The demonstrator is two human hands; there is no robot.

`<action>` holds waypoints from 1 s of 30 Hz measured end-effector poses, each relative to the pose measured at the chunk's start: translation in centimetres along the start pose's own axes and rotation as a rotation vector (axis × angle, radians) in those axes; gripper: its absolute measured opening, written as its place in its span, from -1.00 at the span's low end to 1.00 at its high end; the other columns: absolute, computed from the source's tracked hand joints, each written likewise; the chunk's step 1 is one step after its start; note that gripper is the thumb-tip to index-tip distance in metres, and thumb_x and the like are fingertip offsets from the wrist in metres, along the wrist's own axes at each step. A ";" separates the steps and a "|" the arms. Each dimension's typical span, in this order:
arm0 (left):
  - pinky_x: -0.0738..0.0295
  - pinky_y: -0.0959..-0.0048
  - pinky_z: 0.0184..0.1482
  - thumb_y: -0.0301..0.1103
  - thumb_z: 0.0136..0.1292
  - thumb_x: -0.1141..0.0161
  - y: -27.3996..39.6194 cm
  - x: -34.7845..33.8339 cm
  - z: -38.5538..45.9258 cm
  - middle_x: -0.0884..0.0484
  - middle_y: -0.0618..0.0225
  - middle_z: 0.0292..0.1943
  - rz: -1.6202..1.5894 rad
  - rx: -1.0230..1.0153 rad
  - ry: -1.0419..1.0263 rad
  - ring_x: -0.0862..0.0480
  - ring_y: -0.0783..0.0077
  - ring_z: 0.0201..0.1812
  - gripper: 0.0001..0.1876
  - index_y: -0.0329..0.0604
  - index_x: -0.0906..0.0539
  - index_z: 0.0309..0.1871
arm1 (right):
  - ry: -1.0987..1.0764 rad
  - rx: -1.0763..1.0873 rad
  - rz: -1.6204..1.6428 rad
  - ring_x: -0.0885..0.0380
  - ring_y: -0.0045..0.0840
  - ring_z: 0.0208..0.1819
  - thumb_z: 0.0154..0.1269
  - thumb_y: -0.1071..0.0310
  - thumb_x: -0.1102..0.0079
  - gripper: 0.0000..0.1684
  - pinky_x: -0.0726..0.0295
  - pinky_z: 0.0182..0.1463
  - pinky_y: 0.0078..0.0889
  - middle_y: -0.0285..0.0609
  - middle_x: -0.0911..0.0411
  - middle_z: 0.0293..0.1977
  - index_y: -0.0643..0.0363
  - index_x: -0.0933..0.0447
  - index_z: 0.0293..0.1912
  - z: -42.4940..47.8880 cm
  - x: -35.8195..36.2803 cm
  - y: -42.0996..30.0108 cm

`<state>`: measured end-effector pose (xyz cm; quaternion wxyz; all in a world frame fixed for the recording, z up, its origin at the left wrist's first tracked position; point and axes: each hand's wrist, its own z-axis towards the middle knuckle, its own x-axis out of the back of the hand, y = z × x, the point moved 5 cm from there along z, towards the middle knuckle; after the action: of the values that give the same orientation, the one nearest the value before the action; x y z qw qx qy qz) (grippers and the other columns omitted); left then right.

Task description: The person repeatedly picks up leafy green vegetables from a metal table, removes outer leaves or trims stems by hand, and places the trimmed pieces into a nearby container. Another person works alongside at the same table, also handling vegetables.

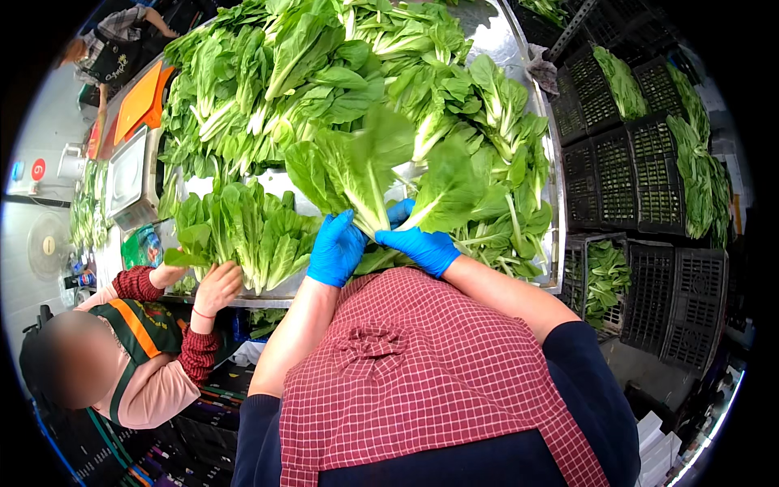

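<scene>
My left hand (336, 248), in a blue glove, is closed around the base of a head of leafy greens (347, 176) with pale stems. In its matching glove, my right hand (420, 246) pinches the stem of a broad leaf (447, 189) that leans away to the right of the head. The two hands nearly meet at the stem bases, above the near edge of the metal table (280, 181). Beyond them lies a large pile of leafy greens (243, 91), and more heads (499, 103) lie to the right.
A co-worker's hands (216, 289) are at a row of upright greens (243, 237) on the left. A metal tray (128, 170) and an orange board (137, 100) stand beyond. Black plastic crates (614, 176) are stacked on the right. Another person (115, 45) stands at far left.
</scene>
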<state>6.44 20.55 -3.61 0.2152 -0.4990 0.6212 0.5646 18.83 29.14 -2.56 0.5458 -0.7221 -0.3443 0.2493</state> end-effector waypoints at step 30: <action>-0.42 0.26 0.19 -0.49 0.12 -0.31 18.4 10.7 -12.0 -0.48 0.04 0.18 1.590 -0.440 0.699 -0.52 0.05 0.14 -0.32 -0.34 -0.29 0.33 | -0.386 0.196 -0.985 -0.59 -0.10 -0.13 0.04 0.10 -0.29 -0.47 -0.56 -0.07 -0.10 0.01 -0.59 -0.19 0.06 -0.49 0.02 -0.3 4.2 0.1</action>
<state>-10.25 3.04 -0.26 -0.5416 -0.0949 0.6912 0.4690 21.73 32.22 -2.50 0.5896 -0.3620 -0.7115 0.1231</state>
